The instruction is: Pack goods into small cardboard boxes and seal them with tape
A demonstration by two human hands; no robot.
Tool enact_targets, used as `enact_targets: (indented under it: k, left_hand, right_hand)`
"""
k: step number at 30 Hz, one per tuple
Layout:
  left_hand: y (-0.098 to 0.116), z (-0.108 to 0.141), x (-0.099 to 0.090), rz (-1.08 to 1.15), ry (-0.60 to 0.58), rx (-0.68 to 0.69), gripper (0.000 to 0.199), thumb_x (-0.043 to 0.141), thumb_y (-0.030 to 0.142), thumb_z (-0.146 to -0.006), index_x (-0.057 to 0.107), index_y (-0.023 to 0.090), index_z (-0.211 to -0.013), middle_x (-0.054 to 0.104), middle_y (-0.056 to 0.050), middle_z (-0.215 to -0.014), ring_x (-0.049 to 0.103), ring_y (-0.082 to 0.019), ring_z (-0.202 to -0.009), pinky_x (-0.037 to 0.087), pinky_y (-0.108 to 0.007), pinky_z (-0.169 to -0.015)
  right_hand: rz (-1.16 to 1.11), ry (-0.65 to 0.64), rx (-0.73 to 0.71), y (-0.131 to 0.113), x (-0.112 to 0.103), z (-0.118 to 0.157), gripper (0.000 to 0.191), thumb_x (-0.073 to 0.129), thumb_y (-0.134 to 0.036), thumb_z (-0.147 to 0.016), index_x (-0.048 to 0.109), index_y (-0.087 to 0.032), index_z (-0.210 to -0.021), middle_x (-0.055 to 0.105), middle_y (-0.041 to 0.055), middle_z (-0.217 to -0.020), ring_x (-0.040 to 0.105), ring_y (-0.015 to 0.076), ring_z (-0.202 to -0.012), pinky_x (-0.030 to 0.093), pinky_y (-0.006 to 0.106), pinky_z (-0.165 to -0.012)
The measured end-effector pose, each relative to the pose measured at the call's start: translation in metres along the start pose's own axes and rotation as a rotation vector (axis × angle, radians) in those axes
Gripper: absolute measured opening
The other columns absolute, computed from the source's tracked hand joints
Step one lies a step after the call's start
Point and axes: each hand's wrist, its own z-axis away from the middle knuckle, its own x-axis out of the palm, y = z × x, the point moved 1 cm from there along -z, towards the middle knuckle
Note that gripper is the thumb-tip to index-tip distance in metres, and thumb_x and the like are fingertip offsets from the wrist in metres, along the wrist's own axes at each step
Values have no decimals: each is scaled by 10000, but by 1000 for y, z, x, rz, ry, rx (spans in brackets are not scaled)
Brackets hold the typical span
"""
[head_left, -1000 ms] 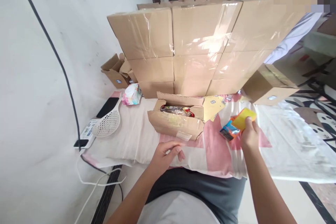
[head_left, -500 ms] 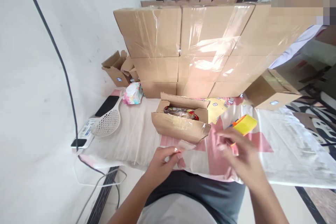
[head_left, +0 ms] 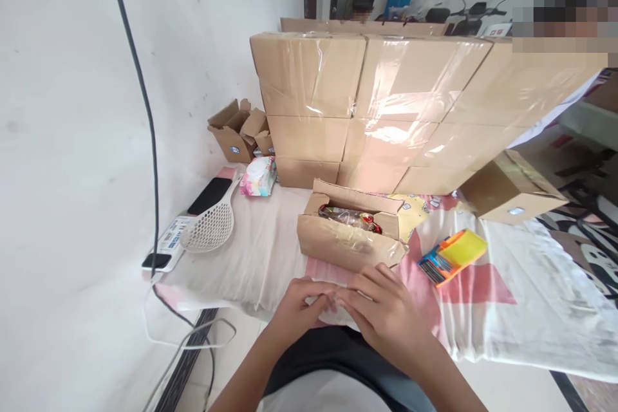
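Note:
Low in the view, my left hand pinches a small clear plastic piece, partly hidden by the fingers. My right hand meets it from the other side, thumb and fingertips pressed together at the same plastic. Just beyond both hands lies an open cardboard box holding something in clear wrapping with red and yellow ends. Right of the box is an orange and blue pack with a yellow panel.
Taped cartons form a wall behind. A white strainer, phone and wipes pack lie left; another carton sits right. A cable hangs left. Two people are partly visible beyond.
My right hand has moved left and closed on the plastic beside my left hand. The orange and blue pack is now uncovered. The camera view has shifted.

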Motion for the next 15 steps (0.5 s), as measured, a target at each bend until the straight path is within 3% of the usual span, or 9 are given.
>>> enact_targets:
  k: [3,9,13,15]
  left_hand:
    - [-9,-6,-3,-35,3,92,262,562,164,-866,769,183,-706,735,-20,-645,650,-147,-640,496,-258,-750]
    - [-20,-8,1,-89,-39,145,277,580,317,-935,817,193,-862,720,-34,-590,640,-153,-573,507,-256,-679]
    - [-18,-4,9,-122,-40,205,245,597,309,-936,820,214,-900,756,-39,-665,649,-144,-584,491,-251,-669]
    - [-21,-3,2,-165,13,233,213,634,330,-909,808,211,-875,745,-24,-659,645,-141,-583,491,-255,-679]
  right_hand:
    - [89,9,-17,-4,8,8,171,551,-99,-972,697,-185,-965,611,15,-731,478,173,-728,315,346,-679]
    - [190,51,-60,-5,15,27,140,569,-83,-955,682,-164,-964,612,12,-702,471,168,-699,321,359,-678]
    - [225,104,-106,-9,11,32,91,610,-104,-943,676,-150,-987,642,9,-713,523,166,-692,349,359,-661]
    - [197,140,-129,-11,2,34,115,592,-96,-949,671,-151,-1012,651,13,-721,554,168,-700,389,359,-658]
